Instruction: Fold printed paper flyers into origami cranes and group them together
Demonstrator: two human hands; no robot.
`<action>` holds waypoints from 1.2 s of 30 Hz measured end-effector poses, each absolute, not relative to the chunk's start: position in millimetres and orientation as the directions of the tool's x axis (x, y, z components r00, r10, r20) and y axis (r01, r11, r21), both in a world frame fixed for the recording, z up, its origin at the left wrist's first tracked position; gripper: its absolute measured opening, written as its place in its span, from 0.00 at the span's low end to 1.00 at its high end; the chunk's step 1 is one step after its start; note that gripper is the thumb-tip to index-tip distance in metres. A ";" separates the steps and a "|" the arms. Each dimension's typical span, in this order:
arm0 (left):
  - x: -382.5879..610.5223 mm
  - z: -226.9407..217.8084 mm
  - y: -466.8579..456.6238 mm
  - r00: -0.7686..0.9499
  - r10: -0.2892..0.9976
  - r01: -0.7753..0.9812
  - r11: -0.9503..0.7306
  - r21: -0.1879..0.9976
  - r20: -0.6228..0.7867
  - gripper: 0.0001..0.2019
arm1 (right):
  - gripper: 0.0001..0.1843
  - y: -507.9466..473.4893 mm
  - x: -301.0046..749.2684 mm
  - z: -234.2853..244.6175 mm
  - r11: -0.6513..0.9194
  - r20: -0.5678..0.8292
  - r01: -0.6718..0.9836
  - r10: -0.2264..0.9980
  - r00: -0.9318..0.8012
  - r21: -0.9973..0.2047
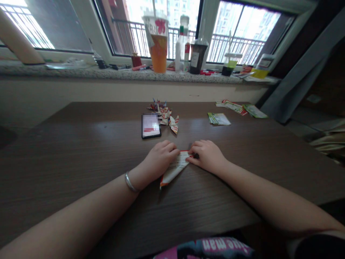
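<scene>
A folded triangle of printed paper [176, 167], cream with red and orange edges, lies on the brown table in front of me. My left hand [163, 157], with a silver bangle at the wrist, rests on its left side, fingers curled and pressed together at the upper edge. At the right corner, my right hand [206, 154] pinches the paper between thumb and fingers. Parts of the paper are hidden under both hands. Beyond the left hand lie a phone [151, 126] with a blurred screen and several folded paper pieces [166, 116], red and white.
A stack of green-and-white paper slips [219, 119] lies at the right, with more printed strips [231, 106] behind it. Along the stone windowsill [113, 74] stand a large cup of orange drink [158, 50], a clear bottle [182, 46], a dark drink cup [198, 57] and small items.
</scene>
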State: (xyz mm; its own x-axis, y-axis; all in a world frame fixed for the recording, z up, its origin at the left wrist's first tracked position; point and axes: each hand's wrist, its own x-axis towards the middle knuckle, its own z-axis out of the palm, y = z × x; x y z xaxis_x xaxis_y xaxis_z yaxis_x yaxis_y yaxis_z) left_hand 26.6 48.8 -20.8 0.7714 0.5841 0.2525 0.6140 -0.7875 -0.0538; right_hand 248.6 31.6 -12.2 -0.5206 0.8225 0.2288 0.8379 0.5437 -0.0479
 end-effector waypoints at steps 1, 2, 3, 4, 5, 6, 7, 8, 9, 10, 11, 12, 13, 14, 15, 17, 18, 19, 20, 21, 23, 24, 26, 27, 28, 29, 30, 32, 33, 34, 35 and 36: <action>27.1 -20.1 48.8 0.787 0.572 0.597 -0.800 -0.054 0.229 0.09 | 0.15 31.9 248.5 -12.2 0.545 0.228 0.837 0.822 -0.522 -0.049; 27.7 -19.2 48.7 0.799 0.565 0.586 -0.808 -0.054 0.206 0.09 | 0.15 32.1 248.5 -12.1 0.546 0.227 0.836 0.822 -0.523 -0.051; 28.2 -18.1 48.3 0.805 0.562 0.580 -0.813 -0.054 0.188 0.10 | 0.15 32.2 248.5 -12.0 0.548 0.226 0.835 0.821 -0.524 -0.053; 28.6 -17.0 47.8 0.808 0.563 0.578 -0.814 -0.055 0.172 0.10 | 0.15 32.2 248.4 -12.0 0.550 0.224 0.834 0.820 -0.526 -0.054; 28.8 -15.9 47.1 0.811 0.563 0.577 -0.815 -0.057 0.161 0.11 | 0.15 32.2 248.5 -12.0 0.552 0.222 0.832 0.819 -0.529 -0.054; 28.8 -14.8 46.4 0.814 0.561 0.574 -0.817 -0.060 0.151 0.12 | 0.15 32.1 248.5 -12.0 0.554 0.220 0.831 0.818 -0.531 -0.054; 28.5 -14.0 45.8 0.818 0.557 0.569 -0.819 -0.068 0.141 0.12 | 0.15 32.0 248.6 -12.0 0.553 0.220 0.831 0.819 -0.531 -0.053; 27.8 -13.4 45.3 0.824 0.551 0.563 -0.823 -0.079 0.130 0.11 | 0.15 31.8 248.8 -12.0 0.551 0.220 0.833 0.820 -0.528 -0.053; 26.9 -13.0 44.9 0.829 0.545 0.556 -0.826 -0.092 0.123 0.11 | 0.15 31.6 248.9 -12.0 0.546 0.220 0.836 0.823 -0.523 -0.053; 25.7 -13.0 44.7 0.835 0.537 0.549 -0.829 -0.106 0.120 0.10 | 0.15 31.4 249.1 -12.0 0.540 0.220 0.840 0.827 -0.518 -0.052; 24.2 -13.1 44.7 0.842 0.526 0.539 -0.834 -0.121 0.121 0.10 | 0.15 31.3 249.4 -12.1 0.536 0.220 0.843 0.829 -0.514 -0.051; 22.7 -13.3 44.6 0.850 0.513 0.526 -0.840 -0.133 0.125 0.11 | 0.15 31.1 249.6 -12.3 0.533 0.220 0.845 0.831 -0.511 -0.050; 21.2 -13.4 44.6 0.858 0.497 0.512 -0.848 -0.139 0.130 0.11 | 0.15 31.1 249.7 -12.6 0.531 0.221 0.846 0.832 -0.509 -0.049; 19.9 -13.4 44.4 0.866 0.482 0.498 -0.856 -0.139 0.135 0.12 | 0.15 31.1 249.9 -13.1 0.530 0.221 0.846 0.832 -0.509 -0.049; 18.7 -13.1 44.1 0.872 0.469 0.486 -0.864 -0.131 0.137 0.13 | 0.15 31.2 249.9 -13.7 0.529 0.223 0.847 0.833 -0.507 -0.048; 17.4 -12.2 43.3 0.876 0.464 0.478 -0.873 -0.101 0.135 0.12 | 0.15 31.3 249.9 -15.0 0.526 0.223 0.849 0.834 -0.505 -0.047; 17.3 -11.6 42.8 0.874 0.468 0.480 -0.873 -0.083 0.132 0.12 | 0.15 31.4 249.8 -15.6 0.526 0.220 0.849 0.834 -0.506 -0.045; 17.3 -11.0 42.4 0.871 0.474 0.485 -0.872 -0.069 0.129 0.11 | 0.15 31.4 249.7 -16.1 0.527 0.217 0.849 0.834 -0.507 -0.043; 17.6 -10.6 42.0 0.868 0.480 0.490 -0.870 -0.059 0.123 0.11 | 0.15 31.4 249.6 -16.4 0.527 0.216 0.849 0.834 -0.507 -0.042; 18.0 -10.3 41.8 0.866 0.485 0.494 -0.868 -0.055 0.116 0.11 | 0.16 31.4 249.5 -16.6 0.526 0.216 0.849 0.834 -0.507 -0.040; 18.8 -10.4 41.6 0.866 0.489 0.496 -0.866 -0.056 0.103 0.11 | 0.16 31.3 249.4 -16.6 0.527 0.218 0.849 0.834 -0.507 -0.037; 19.0 -10.6 41.6 0.865 0.492 0.498 -0.865 -0.057 0.097 0.11 | 0.16 31.3 249.5 -16.6 0.528 0.218 0.849 0.833 -0.508 -0.036; 19.1 -10.7 41.6 0.861 0.501 0.506 -0.861 -0.045 0.090 0.12 | 0.16 31.2 249.6 -16.5 0.532 0.219 0.846 0.830 -0.513 -0.035; 18.8 -10.4 41.5 0.858 0.507 0.510 -0.859 -0.031 0.086 0.12 | 0.16 31.2 249.7 -16.7 0.535 0.219 0.844 0.828 -0.515 -0.035; 18.5 -9.8 41.4 0.856 0.510 0.513 -0.858 -0.012 0.078 0.12 | 0.16 31.0 249.9 -16.9 0.536 0.221 0.844 0.827 -0.516 -0.035; 17.9 -8.7 41.2 0.854 0.515 0.516 -0.857 0.010 0.071 0.13 | 0.16 30.9 250.0 -17.3 0.536 0.222 0.844 0.827 -0.516 -0.036; 17.3 -7.4 40.9 0.855 0.514 0.513 -0.858 0.034 0.060 0.14 | 0.15 30.9 250.1 -17.9 0.534 0.223 0.844 0.828 -0.514 -0.036; 15.9 -4.0 40.1 0.856 0.516 0.511 -0.855 0.084 0.047 0.14 | 0.15 31.0 250.4 -19.1 0.533 0.223 0.845 0.829 -0.513 -0.038; 15.3 -2.3 39.5 0.856 0.515 0.510 -0.854 0.106 0.033 0.15 | 0.15 31.1 250.5 -19.7 0.533 0.223 0.845 0.829 -0.513 -0.039; 14.8 -0.9 38.9 0.857 0.514 0.508 -0.853 0.124 0.023 0.15 | 0.15 31.4 250.6 -20.2 0.533 0.224 0.845 0.829 -0.512 -0.040; 14.4 0.2 38.3 0.859 0.511 0.505 -0.852 0.139 0.014 0.16 | 0.15 31.7 250.7 -20.6 0.533 0.223 0.845 0.829 -0.513 -0.041; 14.2 1.0 37.8 0.863 0.506 0.499 -0.853 0.151 0.008 0.17 | 0.15 31.9 250.7 -20.8 0.534 0.222 0.844 0.829 -0.513 -0.042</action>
